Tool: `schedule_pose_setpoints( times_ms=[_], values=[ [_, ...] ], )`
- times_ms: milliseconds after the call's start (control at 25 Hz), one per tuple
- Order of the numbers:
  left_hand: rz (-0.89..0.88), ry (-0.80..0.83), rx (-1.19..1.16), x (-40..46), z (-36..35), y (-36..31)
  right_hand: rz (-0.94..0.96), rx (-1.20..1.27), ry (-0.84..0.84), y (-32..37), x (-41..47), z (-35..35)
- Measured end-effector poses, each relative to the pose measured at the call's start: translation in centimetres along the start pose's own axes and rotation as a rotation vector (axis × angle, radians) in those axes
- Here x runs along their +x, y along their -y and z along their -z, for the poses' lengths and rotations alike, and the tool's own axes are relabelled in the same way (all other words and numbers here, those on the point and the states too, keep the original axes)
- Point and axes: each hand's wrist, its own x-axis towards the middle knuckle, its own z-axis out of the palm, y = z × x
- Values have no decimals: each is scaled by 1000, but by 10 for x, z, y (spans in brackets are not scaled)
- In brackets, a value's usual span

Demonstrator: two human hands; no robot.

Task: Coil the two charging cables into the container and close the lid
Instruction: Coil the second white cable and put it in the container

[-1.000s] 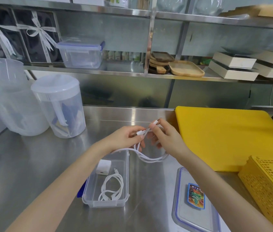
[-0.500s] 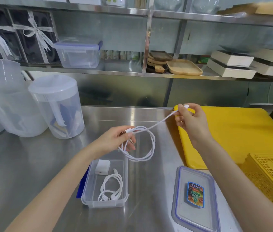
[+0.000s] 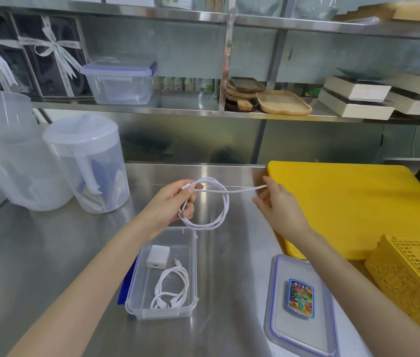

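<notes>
My left hand [image 3: 175,204] pinches a white charging cable [image 3: 223,215] that hangs in a round loop above the steel counter. My right hand [image 3: 278,204] holds the cable's free end, stretched out to the right at about the same height. Below the loop stands the clear open container [image 3: 193,274]. Inside it lie a second white cable [image 3: 171,288], coiled, and a white charger block [image 3: 158,256]. The container's clear lid [image 3: 301,336] with a blue seal and a colourful sticker lies flat on the counter to the right.
A yellow cutting board [image 3: 358,207] lies right of my hands, with a yellow mesh basket [image 3: 414,279] at the near right. Two translucent pitchers [image 3: 88,163] stand at the back left. Shelves behind hold a lidded box [image 3: 120,82], wooden trays and boxes.
My hands were close together; the right hand then pulled the cable end out to the right, and now it has dropped lower while the left hand keeps one wide loop.
</notes>
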Motion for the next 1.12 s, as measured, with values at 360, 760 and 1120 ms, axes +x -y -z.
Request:
schedule_pose_setpoints(
  times_ms=[360,760,1120],
  values=[
    [-128,-138,192,6,-20,4,-402,1072,462,49,-11,-1],
    [-375,-411,645,6,-29,11,-367,953,535,66,-21,-3],
    [-416,-480,790,8,-30,12,-218,610,256,65,-24,-12]
  ],
)
